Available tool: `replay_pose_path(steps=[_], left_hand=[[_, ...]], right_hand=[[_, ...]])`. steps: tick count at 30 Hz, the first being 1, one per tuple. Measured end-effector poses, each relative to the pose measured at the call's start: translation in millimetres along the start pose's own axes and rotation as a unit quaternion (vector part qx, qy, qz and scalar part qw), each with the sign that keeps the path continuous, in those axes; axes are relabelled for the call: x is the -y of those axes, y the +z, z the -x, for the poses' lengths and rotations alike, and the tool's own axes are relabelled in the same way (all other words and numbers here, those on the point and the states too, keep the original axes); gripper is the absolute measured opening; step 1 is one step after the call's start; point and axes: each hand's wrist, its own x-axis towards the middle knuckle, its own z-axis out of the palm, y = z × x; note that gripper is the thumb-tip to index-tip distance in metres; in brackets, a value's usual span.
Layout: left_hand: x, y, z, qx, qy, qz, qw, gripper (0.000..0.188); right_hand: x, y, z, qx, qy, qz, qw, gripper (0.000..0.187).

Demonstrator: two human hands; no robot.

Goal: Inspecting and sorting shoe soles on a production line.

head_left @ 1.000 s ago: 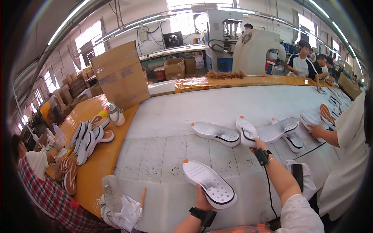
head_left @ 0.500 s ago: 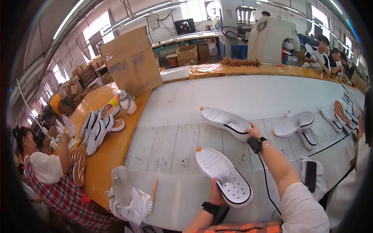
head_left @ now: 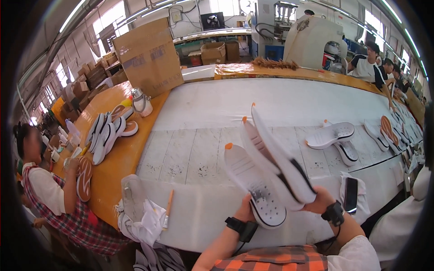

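Note:
My left hand [head_left: 245,210] is closed on the edge of a white shoe sole [head_left: 256,186] with an orange toe tip, a dark trim line and a heel full of small holes. To the right of it, my right hand [head_left: 320,200] grips the heel end of another white sole [head_left: 289,160], raised with its toe pointing up and away. A third sole [head_left: 263,151] stands tilted between these two, close against the right one. Its heel end is partly hidden, and I cannot tell whether the right hand's fingers also hold it.
Two crossed soles [head_left: 332,134] lie right on the white table [head_left: 203,101], with more soles [head_left: 389,131] beyond. A phone [head_left: 351,195] rests on cloth. Left are a brush [head_left: 168,210], white cloth [head_left: 147,223], soles [head_left: 108,133], a metal-topped container [head_left: 142,103] and a seated co-worker [head_left: 54,194].
My right hand has drawn back toward me, lifting soles off the table and tilting them up beside the left one. The left hand keeps its sole, shifted slightly left.

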Motion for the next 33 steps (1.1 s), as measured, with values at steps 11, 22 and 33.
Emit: replay_pose_path(steps=[11,22,33], left_hand=[[-11.6,79.6,23.0,0.088,-0.017,-0.111,0.990,0.060],[-29.1,95.2,38.0,0.171,0.047,-0.110,0.978,0.076],[-28.9,79.8,50.3,0.201,0.087,-0.374,0.901,0.082]], right_hand=[[-18.6,-7.2,12.6,0.037,-0.087,0.045,0.994,0.064],[-51.9,-78.8,9.1,0.076,-0.110,-0.009,0.991,0.042],[-47.1,-28.3,16.2,-0.148,-0.108,0.047,0.982,0.038]])
